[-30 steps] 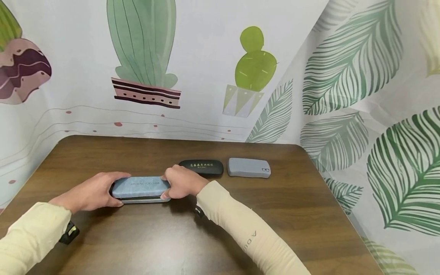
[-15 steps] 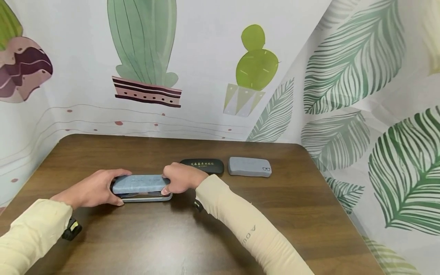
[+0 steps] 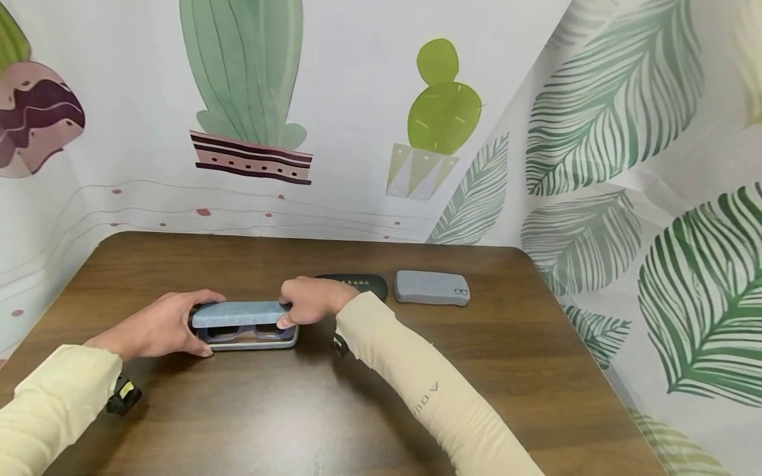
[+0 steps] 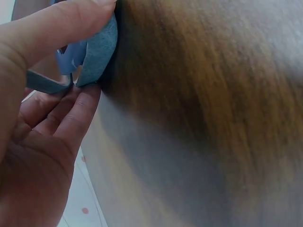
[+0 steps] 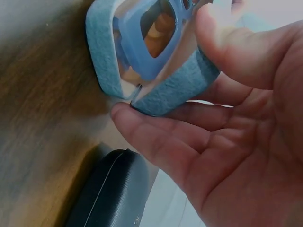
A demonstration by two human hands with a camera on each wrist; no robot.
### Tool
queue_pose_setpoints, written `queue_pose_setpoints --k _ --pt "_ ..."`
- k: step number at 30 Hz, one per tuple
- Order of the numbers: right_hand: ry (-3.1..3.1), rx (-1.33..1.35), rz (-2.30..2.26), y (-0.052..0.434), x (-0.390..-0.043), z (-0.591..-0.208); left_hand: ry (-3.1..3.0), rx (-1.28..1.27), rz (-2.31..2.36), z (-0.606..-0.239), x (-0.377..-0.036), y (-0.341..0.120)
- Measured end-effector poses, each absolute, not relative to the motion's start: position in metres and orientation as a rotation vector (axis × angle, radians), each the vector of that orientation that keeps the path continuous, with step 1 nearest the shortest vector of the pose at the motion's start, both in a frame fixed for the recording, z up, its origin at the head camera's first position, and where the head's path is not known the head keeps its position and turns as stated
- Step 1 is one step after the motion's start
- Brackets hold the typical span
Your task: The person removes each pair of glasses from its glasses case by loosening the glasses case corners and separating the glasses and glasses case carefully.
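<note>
A blue-grey glasses case (image 3: 243, 322) lies on the brown table (image 3: 369, 383), its lid lifted partway. Blue-framed glasses (image 3: 238, 332) show inside through the gap and fill the case in the right wrist view (image 5: 151, 42). My left hand (image 3: 163, 324) grips the case's left end, thumb on the lid (image 4: 94, 52) and fingers behind. My right hand (image 3: 309, 301) grips the right end, thumb on the lid's front edge (image 5: 180, 90) and fingers behind it.
A black glasses case (image 3: 357, 285) lies just behind my right hand, also seen below the hand (image 5: 109, 194). A grey case (image 3: 431, 288) with a small glasses logo sits to its right. Printed curtains close the table's back and right sides.
The case's lid has risen from shut to partly open, uncovering the blue glasses inside. Both hands stay at the case's ends.
</note>
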State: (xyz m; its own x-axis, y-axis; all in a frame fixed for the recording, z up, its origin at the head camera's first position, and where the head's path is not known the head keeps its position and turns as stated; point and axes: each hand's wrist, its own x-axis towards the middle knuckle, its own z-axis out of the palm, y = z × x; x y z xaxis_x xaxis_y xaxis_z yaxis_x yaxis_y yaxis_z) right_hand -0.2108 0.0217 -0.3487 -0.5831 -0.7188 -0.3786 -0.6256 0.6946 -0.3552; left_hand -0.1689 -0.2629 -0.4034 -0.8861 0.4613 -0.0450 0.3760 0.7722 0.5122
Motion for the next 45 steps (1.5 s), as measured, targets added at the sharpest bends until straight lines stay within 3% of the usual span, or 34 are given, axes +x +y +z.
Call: queue_pose_setpoints --k 32,45 --pt "2.358 -0.846 -0.603 0.035 -0.221 -0.353 2.714 0.585 0.815 -0.403 -0.173 -0.264" --pt "2.659 -0.98 -0.245 0.037 -0.191 -0.359 2.702 0.582 0.822 -0.402 -0.17 -0.262"
